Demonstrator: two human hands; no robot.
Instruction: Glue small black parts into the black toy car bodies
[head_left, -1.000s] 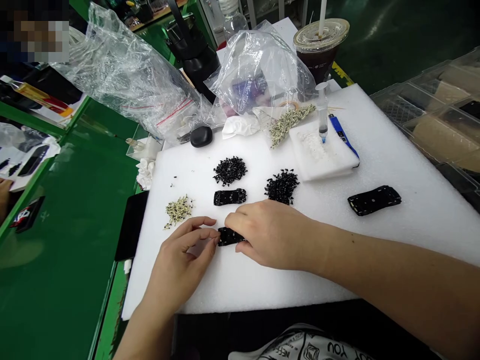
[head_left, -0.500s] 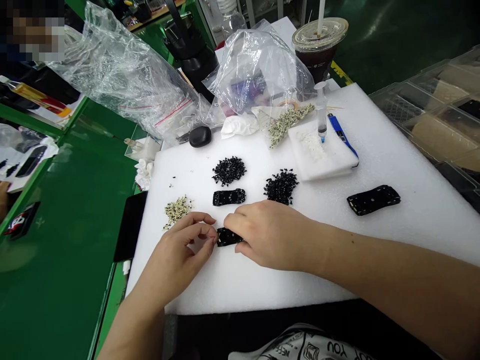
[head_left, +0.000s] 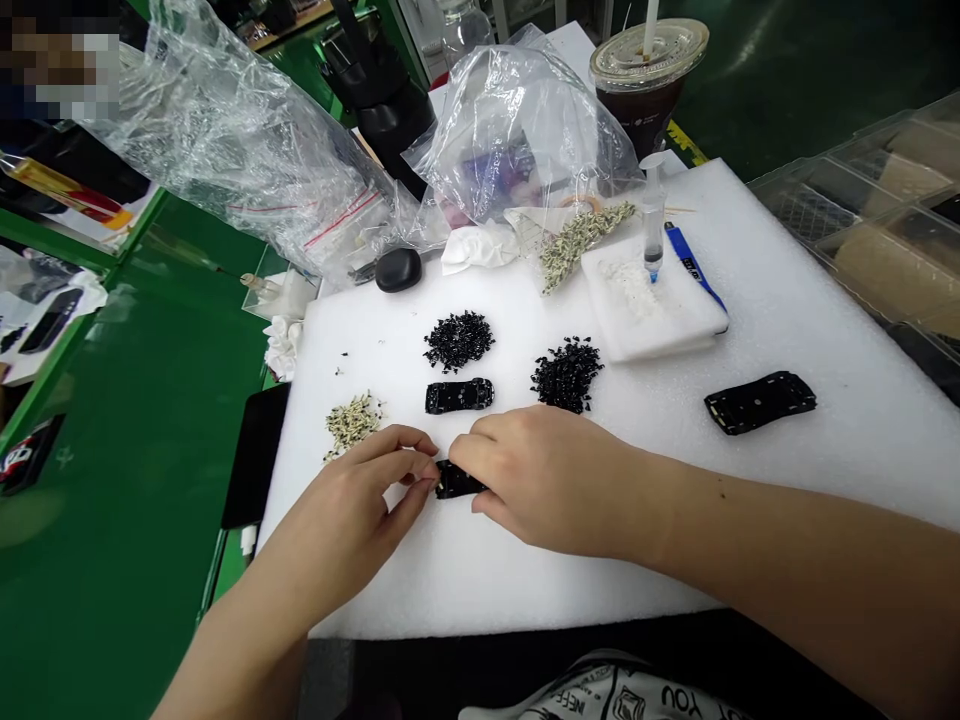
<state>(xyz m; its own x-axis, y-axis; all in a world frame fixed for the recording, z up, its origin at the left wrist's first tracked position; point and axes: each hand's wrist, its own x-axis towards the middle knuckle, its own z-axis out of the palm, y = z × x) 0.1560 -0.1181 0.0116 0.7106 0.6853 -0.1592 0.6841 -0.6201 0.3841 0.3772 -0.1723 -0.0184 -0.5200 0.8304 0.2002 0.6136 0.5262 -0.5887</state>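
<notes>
A small black car-shaped plate (head_left: 456, 481) lies on the white foam sheet (head_left: 420, 590) between my hands. My right hand (head_left: 551, 475) grips its right end and hides that part. At its left end my left hand (head_left: 379, 490) has thumb and forefinger pinched together; whatever is between them is too small to make out. A matching black car-shaped plate (head_left: 459, 396) lies just beyond. Left of it is a heap of tiny cream pieces (head_left: 351, 424). Two heaps of small black pieces, a left black heap (head_left: 458, 341) and a right black heap (head_left: 567, 375), lie farther back.
Another black car plate (head_left: 760, 403) lies at the right. Behind are a syringe (head_left: 653, 225) on a foam block (head_left: 622, 325), a blue tool (head_left: 694, 265), a black case (head_left: 398, 270), plastic bags (head_left: 517, 130) and a drink cup (head_left: 649, 85). A phone (head_left: 255, 455) sits at the left edge.
The view has shifted slightly. My hands stay at the black plate in nearly the same pose, with the left fingertips still at its left end.
</notes>
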